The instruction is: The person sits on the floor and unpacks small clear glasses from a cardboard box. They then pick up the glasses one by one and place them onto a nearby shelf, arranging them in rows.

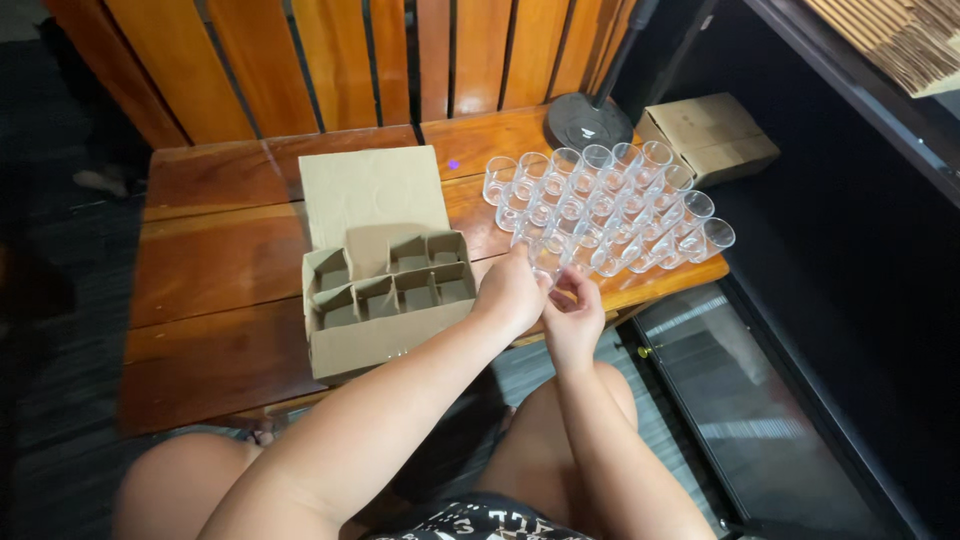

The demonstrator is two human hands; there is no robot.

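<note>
Low wooden table [220, 260], reddish-brown planks, glossy. Behind it slatted wooden backrest [330, 60], orange-brown boards with dark gaps. Floor [60, 420] dark grey, faintly ribbed. Round black stand base [588, 122] with pole on table's far corner. Small closed brown carton [708, 135] beside it. Dark shelf unit [850, 200] at right; glossy dark panel [740, 400] below reflects light streaks.

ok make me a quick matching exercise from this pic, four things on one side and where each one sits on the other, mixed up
Things:
1. cardboard box with dividers
2. cluster of clear glasses
3. round black base
4. small closed carton

Places:
A. off the table's right end, lower down
B. on the table, left of the hands
C. at the table's back edge, under a pole
D. on the table's right part, in rows

Pairs: 1-B, 2-D, 3-C, 4-A
</note>
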